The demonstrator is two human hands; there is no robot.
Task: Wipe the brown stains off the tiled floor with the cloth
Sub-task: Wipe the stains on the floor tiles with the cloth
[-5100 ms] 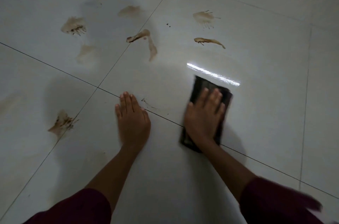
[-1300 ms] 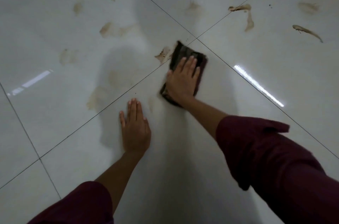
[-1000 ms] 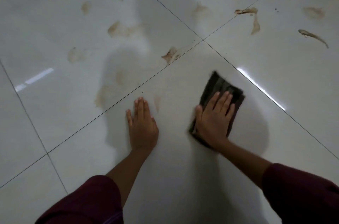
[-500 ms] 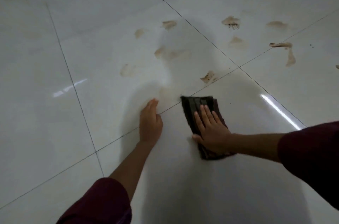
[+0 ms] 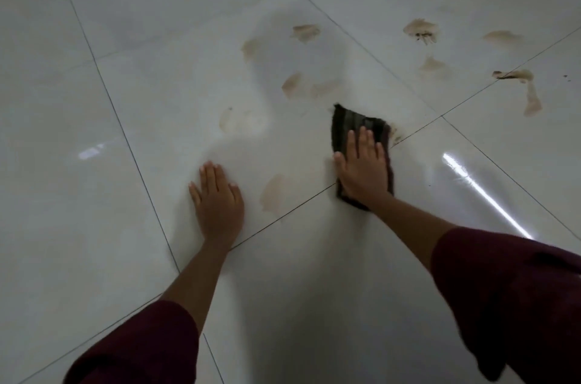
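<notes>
A dark folded cloth (image 5: 352,124) lies flat on the glossy white tiled floor (image 5: 110,163), and my right hand (image 5: 363,168) presses down on it, fingers spread. The cloth's right edge touches a brown stain (image 5: 395,133) by the grout line. My left hand (image 5: 218,199) rests palm down on the tile to the left, holding nothing. A pale brown smear (image 5: 273,193) sits between my hands. Several more brown stains lie beyond: a smear (image 5: 290,85) just past the cloth, a dark-flecked stain (image 5: 421,30) and a long streak (image 5: 523,85) at the far right.
Dark grout lines cross the floor diagonally. A bright light reflection (image 5: 484,195) streaks the tile to the right of the cloth. My shadow falls over the tiles ahead. Dark red sleeves cover both forearms near the bottom.
My right hand has pushed the cloth forward and right, up to the stain by the grout line. My left hand has shifted left and lies flat. The view has tilted slightly.
</notes>
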